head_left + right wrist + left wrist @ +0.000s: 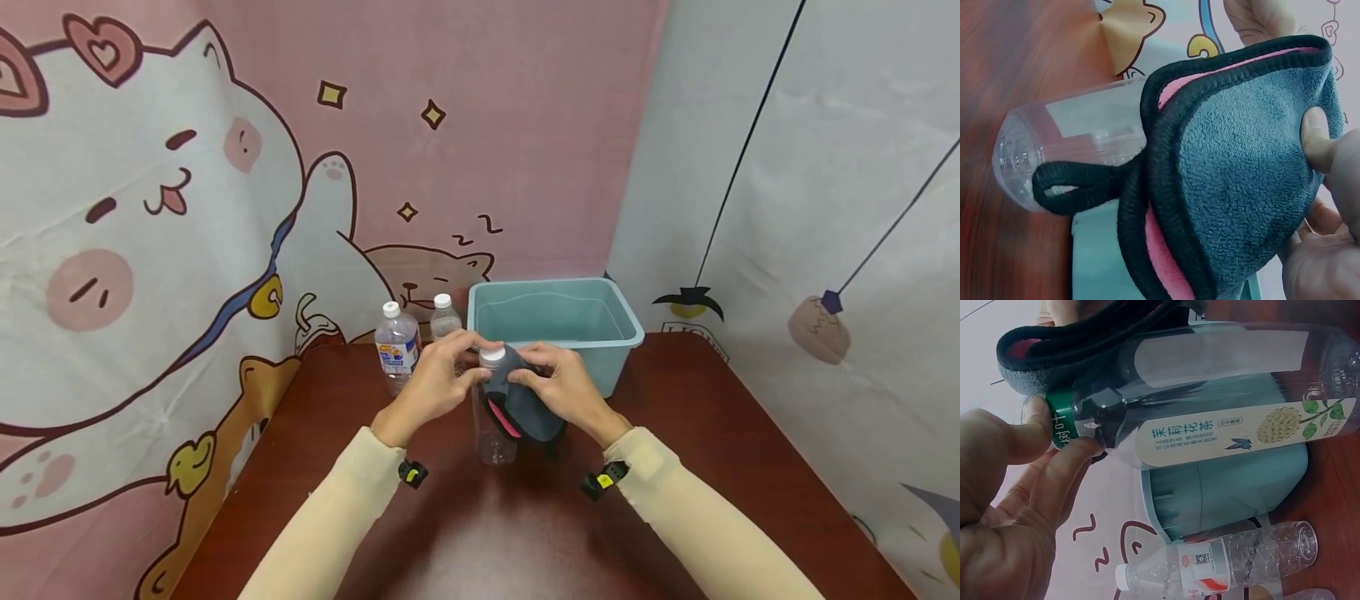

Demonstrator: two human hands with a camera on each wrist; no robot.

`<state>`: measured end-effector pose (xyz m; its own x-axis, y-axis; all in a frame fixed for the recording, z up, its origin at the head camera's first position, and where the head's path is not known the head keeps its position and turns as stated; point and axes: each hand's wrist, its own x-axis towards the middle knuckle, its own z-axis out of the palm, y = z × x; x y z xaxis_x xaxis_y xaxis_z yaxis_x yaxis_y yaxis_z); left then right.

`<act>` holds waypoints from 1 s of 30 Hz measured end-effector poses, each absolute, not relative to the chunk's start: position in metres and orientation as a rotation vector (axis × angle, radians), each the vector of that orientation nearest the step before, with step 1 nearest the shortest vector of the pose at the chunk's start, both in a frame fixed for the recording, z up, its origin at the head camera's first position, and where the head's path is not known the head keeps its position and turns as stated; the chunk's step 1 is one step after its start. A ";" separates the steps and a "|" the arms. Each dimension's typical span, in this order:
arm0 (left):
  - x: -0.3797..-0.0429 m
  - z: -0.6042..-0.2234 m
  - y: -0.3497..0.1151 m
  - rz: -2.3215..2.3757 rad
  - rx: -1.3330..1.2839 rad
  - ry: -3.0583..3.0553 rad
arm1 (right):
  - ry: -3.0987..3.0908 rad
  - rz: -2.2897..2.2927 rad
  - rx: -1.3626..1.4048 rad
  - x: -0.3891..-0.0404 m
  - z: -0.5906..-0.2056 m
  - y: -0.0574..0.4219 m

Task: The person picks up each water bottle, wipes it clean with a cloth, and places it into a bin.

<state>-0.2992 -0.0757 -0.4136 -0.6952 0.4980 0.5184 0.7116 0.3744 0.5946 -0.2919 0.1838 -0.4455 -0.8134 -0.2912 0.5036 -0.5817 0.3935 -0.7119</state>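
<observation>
My left hand [442, 371] pinches the neck of a clear plastic tea bottle [492, 429], just under its white cap. The bottle stands roughly upright over the table, and the left wrist view shows its cream label [1235, 434] with a flower picture. A folded grey-blue cloth [1241, 144] with black edging, a pink inner side and a hanging loop lies against the bottle's upper side. My right hand [566, 385] pinches this cloth between thumb and fingers. Part of the bottle is hidden behind the cloth in the right wrist view.
Behind the hands, a teal plastic bin [611, 358] stands at the back of the dark red table [315, 442]. Two capped clear bottles are left of it: a wider labelled bottle [397, 350] and a slimmer bottle [445, 319]. Printed fabric [487, 167] hangs behind the table.
</observation>
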 end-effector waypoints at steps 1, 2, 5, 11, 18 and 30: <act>-0.299 -0.413 -0.076 -1.223 -1.073 -2.384 | -2.366 1.381 0.767 -0.292 -0.446 0.184; -0.299 -0.413 -0.076 -1.221 -1.070 -2.384 | -2.375 1.372 0.771 -0.292 -0.446 0.185; -0.299 -0.412 -0.076 -1.222 -1.060 -2.387 | -2.407 1.328 0.778 -0.292 -0.446 0.186; -0.298 -0.412 -0.075 -1.233 -1.057 -2.407 | -2.476 1.201 0.775 -0.293 -0.447 0.188; -0.298 -0.411 -0.076 -1.241 -1.047 -2.424 | -2.507 1.172 0.797 -0.294 -0.451 0.192; -0.298 -0.413 -0.077 -1.254 -1.043 -2.430 | -2.556 1.238 0.792 -0.292 -0.457 0.203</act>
<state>-0.2982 -0.0767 -0.4127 -0.7257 0.4935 0.4793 0.6766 0.3860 0.6270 -0.2917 0.2031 -0.4574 -0.8385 -0.3805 0.3900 -0.5419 0.5080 -0.6695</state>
